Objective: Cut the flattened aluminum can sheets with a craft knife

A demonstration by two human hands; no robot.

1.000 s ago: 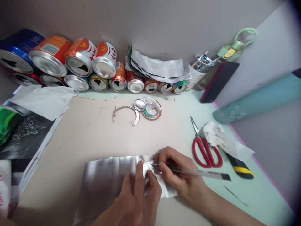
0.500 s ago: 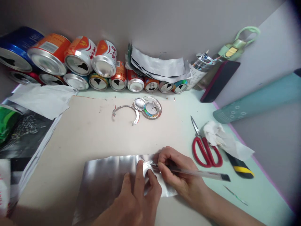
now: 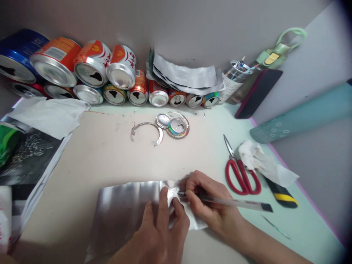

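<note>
A shiny silver metal sheet (image 3: 121,205) lies flat at the near middle of the table. My left hand (image 3: 162,227) presses on it with fingers spread, holding nothing. In my right hand (image 3: 210,201) is a clear pen (image 3: 236,202) with a black end cap, pinched near its point. The pen's tip touches the sheet just right of my left index finger, beside a crinkled bright patch. The pen's back end points to the right.
Drink cans (image 3: 119,69) line the wall, with curved metal sheets (image 3: 184,73) on some. Cut can pieces (image 3: 177,126) lie mid-table. Red-handled scissors (image 3: 238,176), crumpled tissue (image 3: 253,156), a black-yellow tool (image 3: 283,196) and a teal bottle (image 3: 299,113) are at right. Papers (image 3: 49,113) lie left.
The pen's back end has shifted slightly to the right, and my right hand has moved very slightly the same way. My left hand rests in nearly the same place.
</note>
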